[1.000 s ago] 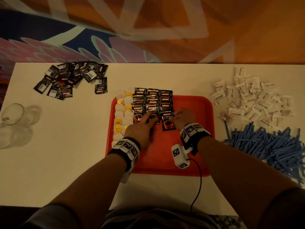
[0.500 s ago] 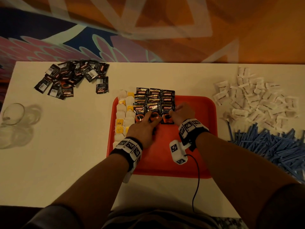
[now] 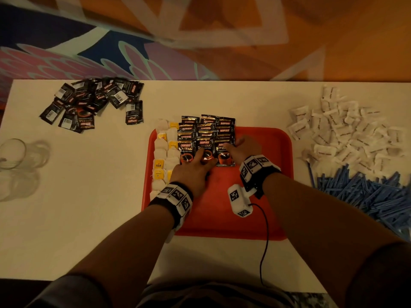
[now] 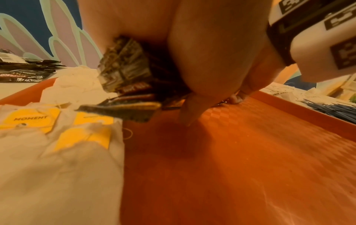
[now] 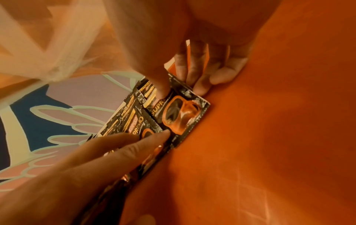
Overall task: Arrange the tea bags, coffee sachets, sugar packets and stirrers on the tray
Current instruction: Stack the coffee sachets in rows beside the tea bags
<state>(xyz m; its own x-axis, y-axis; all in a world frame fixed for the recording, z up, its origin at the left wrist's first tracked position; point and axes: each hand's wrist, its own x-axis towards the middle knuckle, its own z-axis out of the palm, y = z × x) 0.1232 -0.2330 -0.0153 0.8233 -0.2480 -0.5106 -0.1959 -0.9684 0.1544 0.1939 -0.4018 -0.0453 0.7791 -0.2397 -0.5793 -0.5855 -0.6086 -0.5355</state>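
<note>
Behind your pale counter [image 3: 93, 196] hangs a patterned orange and blue wall. From the head view, the red tray [image 3: 222, 218] sits in front of you with tea bags [image 3: 165, 156] lined along its left edge and coffee sachets [image 3: 205, 138] overlapping in rows just right of them, long axes running away from you. Your left hand [image 3: 192, 172] lies flat, fingers stretched onto the nearest sachets. Your right hand [image 3: 242, 150] sits at the right edge of that same row, nearer the last sachet. Loose sachets [image 3: 89, 103] lie well left of the tray, sugar packets [image 3: 347, 134] and blue stirrers [image 3: 367, 192] well to its right.

From the left wrist, your palm [image 4: 212, 53] covers most of the sachet rows [image 4: 127, 70]; tea bags [image 4: 48, 129] lie left of them on the tray floor [image 4: 231, 167].

From the right wrist, the end sachet [image 5: 179, 115] lies flat on the tray [image 5: 269, 121], directly under your right hand's fingers [image 5: 200, 76]: thumb pressing its face, fingertips curled against its far side edge. Your left fingertips [image 5: 154, 138] press the neighbouring sachet. Judging by this, squaring that end sachet against its neighbour is the step in hand.
</note>
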